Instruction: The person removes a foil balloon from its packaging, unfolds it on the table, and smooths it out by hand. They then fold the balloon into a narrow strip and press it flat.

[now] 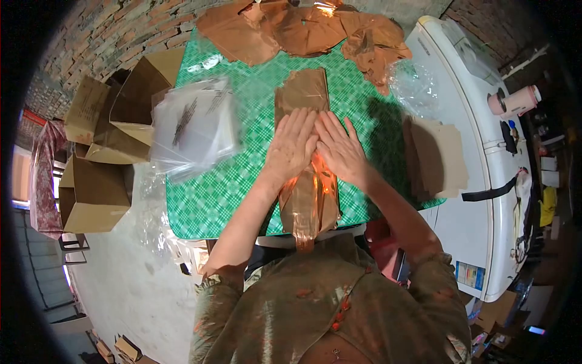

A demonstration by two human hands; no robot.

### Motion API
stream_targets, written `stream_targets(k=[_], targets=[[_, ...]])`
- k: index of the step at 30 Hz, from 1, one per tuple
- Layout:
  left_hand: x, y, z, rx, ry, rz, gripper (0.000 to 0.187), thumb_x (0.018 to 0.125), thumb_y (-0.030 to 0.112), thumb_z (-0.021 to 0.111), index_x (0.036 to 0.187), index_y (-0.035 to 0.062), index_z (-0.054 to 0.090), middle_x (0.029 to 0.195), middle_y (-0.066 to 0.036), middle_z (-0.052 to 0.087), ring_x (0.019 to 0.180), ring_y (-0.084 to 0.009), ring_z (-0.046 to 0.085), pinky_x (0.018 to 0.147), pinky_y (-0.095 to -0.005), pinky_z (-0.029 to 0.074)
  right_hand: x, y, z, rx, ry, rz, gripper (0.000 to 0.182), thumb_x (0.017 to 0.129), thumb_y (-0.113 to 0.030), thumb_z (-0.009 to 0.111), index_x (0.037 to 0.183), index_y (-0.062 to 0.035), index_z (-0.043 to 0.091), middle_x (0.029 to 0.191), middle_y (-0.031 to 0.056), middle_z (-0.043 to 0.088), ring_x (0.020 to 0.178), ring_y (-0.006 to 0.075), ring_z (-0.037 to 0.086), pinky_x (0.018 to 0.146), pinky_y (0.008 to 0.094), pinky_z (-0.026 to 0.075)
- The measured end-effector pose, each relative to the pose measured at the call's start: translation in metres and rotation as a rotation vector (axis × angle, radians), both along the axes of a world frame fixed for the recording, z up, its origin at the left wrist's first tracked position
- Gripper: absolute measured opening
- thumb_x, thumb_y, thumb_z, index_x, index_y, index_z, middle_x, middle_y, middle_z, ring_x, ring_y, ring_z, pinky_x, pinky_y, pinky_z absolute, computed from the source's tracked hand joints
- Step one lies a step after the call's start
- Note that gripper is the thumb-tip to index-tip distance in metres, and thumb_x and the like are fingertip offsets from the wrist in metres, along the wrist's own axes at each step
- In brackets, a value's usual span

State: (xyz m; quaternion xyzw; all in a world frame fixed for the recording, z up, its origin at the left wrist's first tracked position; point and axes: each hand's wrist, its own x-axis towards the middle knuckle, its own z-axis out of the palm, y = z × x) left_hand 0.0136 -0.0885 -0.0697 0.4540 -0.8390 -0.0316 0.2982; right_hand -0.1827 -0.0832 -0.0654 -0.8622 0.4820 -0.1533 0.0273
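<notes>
A long folded piece of shiny copper-coloured foil film lies lengthwise on the table, its near end hanging over the edge towards my body. My left hand rests flat on the foil, palm down, fingers stretched out. Beside it, my right hand also lies flat with fingers extended, its index side close to the left hand. Neither hand grasps anything. Between and below the hands the foil looks creased and glossy. What is under the palms is hidden.
The table has a green checked cover. Clear plastic bags are stacked on the left, brown cardboard sheets on the right. More copper foil lies along the far edge. Open cardboard boxes stand left; a white fridge lies right.
</notes>
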Motion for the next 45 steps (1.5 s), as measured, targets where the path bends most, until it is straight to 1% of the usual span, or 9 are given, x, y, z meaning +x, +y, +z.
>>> stream_targets(k=[4, 7, 10, 14, 25, 37, 40, 43, 45], targets=[[-0.001, 0.001, 0.001, -0.025, -0.041, 0.017, 0.056, 0.105, 0.029, 0.050, 0.154, 0.0020, 0.042, 0.158, -0.022, 0.042, 0.148, -0.0382, 0.037, 0.124, -0.0495, 0.028, -0.001, -0.012, 0.009, 0.009, -0.082, -0.067, 0.062, 0.107, -0.032, 0.041, 0.158, 0.0011, 0.030, 0.167, 0.0180, 0.026, 0.158, 0.0320, 0.017, 0.127, 0.0503, 0.013], [-0.002, 0.001, 0.001, -0.021, -0.061, 0.020, 0.056, 0.104, 0.028, 0.051, 0.154, 0.0033, 0.042, 0.158, -0.022, 0.041, 0.149, -0.0379, 0.036, 0.124, -0.0493, 0.028, -0.006, -0.047, 0.005, -0.059, -0.099, -0.132, 0.062, 0.107, -0.031, 0.042, 0.158, 0.0013, 0.029, 0.167, 0.0189, 0.026, 0.158, 0.0326, 0.016, 0.126, 0.0530, 0.015], [-0.002, 0.001, 0.004, -0.015, -0.067, 0.025, 0.057, 0.104, 0.028, 0.052, 0.154, 0.0045, 0.042, 0.159, -0.021, 0.040, 0.149, -0.0380, 0.035, 0.124, -0.0493, 0.028, -0.007, -0.078, 0.005, 0.005, -0.042, -0.198, 0.064, 0.108, -0.038, 0.040, 0.159, -0.0007, 0.028, 0.167, 0.0177, 0.026, 0.157, 0.0347, 0.017, 0.126, 0.0554, 0.011], [-0.002, 0.002, 0.007, -0.011, -0.032, 0.014, 0.057, 0.104, 0.028, 0.053, 0.154, 0.0049, 0.042, 0.160, -0.021, 0.038, 0.150, -0.0390, 0.033, 0.124, -0.0500, 0.028, -0.004, -0.093, 0.006, 0.107, 0.000, -0.208, 0.064, 0.109, -0.039, 0.039, 0.159, -0.0028, 0.027, 0.169, 0.0148, 0.024, 0.157, 0.0341, 0.016, 0.126, 0.0578, 0.012], [-0.002, 0.004, 0.011, 0.023, -0.082, 0.024, 0.051, 0.105, 0.029, 0.050, 0.151, 0.0093, 0.049, 0.162, -0.019, 0.037, 0.153, -0.0369, 0.028, 0.126, -0.0508, 0.023, -0.003, -0.098, -0.006, -0.027, 0.061, -0.173, 0.059, 0.109, -0.040, 0.039, 0.156, -0.0044, 0.034, 0.165, 0.0144, 0.031, 0.155, 0.0350, 0.020, 0.124, 0.0624, 0.014], [-0.003, 0.004, 0.007, 0.044, -0.167, 0.042, 0.053, 0.105, 0.032, 0.048, 0.154, 0.0111, 0.045, 0.161, -0.020, 0.038, 0.153, -0.0354, 0.029, 0.127, -0.0497, 0.019, 0.000, -0.095, -0.007, -0.075, 0.049, -0.179, 0.056, 0.109, -0.040, 0.038, 0.155, -0.0077, 0.037, 0.164, 0.0142, 0.031, 0.154, 0.0376, 0.020, 0.123, 0.0620, 0.014], [-0.002, 0.001, 0.003, 0.038, -0.159, 0.035, 0.055, 0.105, 0.033, 0.049, 0.155, 0.0110, 0.044, 0.161, -0.020, 0.038, 0.152, -0.0365, 0.030, 0.127, -0.0503, 0.020, 0.000, -0.095, -0.005, -0.054, 0.055, -0.187, 0.056, 0.109, -0.041, 0.038, 0.155, -0.0085, 0.037, 0.165, 0.0135, 0.031, 0.155, 0.0381, 0.018, 0.124, 0.0607, 0.012], [-0.001, -0.001, 0.001, 0.078, 0.011, 0.015, 0.056, 0.104, 0.033, 0.050, 0.155, 0.0098, 0.043, 0.161, -0.020, 0.038, 0.152, -0.0382, 0.030, 0.127, -0.0514, 0.021, 0.001, -0.094, -0.005, -0.054, 0.044, -0.193, 0.057, 0.109, -0.042, 0.037, 0.156, -0.0098, 0.037, 0.166, 0.0126, 0.030, 0.155, 0.0382, 0.017, 0.125, 0.0593, 0.011], [0.000, -0.004, 0.001, 0.085, 0.040, 0.007, 0.057, 0.104, 0.033, 0.051, 0.155, 0.0086, 0.043, 0.161, -0.021, 0.038, 0.151, -0.0391, 0.031, 0.126, -0.0519, 0.021, 0.000, -0.094, -0.005, -0.043, 0.056, -0.200, 0.057, 0.109, -0.043, 0.037, 0.156, -0.0106, 0.037, 0.167, 0.0120, 0.029, 0.156, 0.0379, 0.017, 0.125, 0.0587, 0.010]])
